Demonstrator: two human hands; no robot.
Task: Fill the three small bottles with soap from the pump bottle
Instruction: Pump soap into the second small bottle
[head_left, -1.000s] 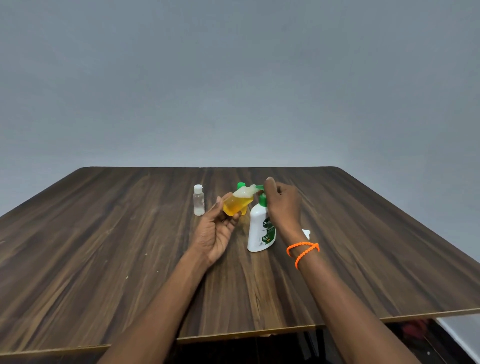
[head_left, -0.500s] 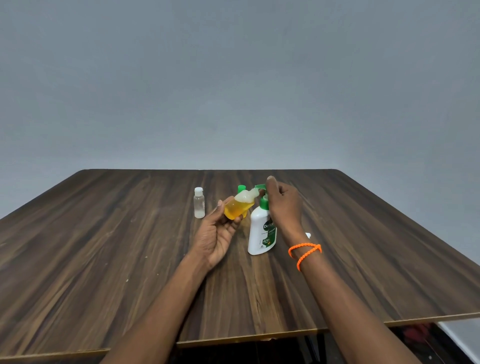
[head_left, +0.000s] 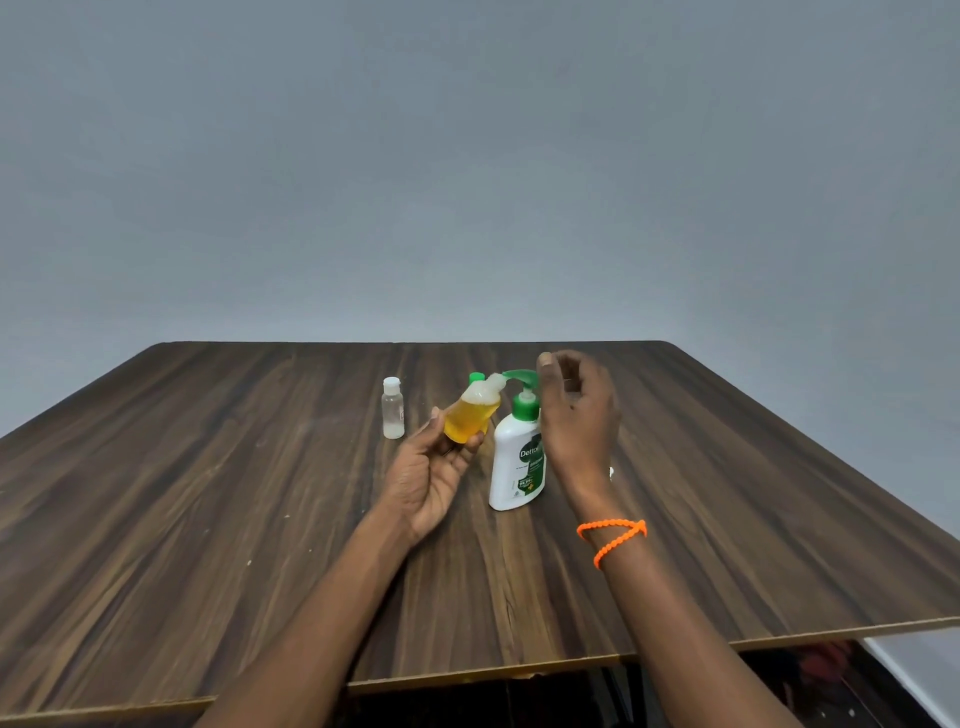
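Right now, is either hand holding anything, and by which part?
The left hand grips the small clear bottle of yellow soap around its lower body, tilted with its mouth at the green pump spout. The right hand holds nothing, raised beside the pump.

Table (head_left: 208, 519): left and right edges, near edge open. Obstacles mid-table toward far edge: clear bottle (head_left: 393, 408), pump bottle (head_left: 517, 462), both hands.

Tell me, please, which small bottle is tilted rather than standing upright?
The soap-filled small bottle in the left hand, tilted to the pump spout; the clear capped bottle stands upright.
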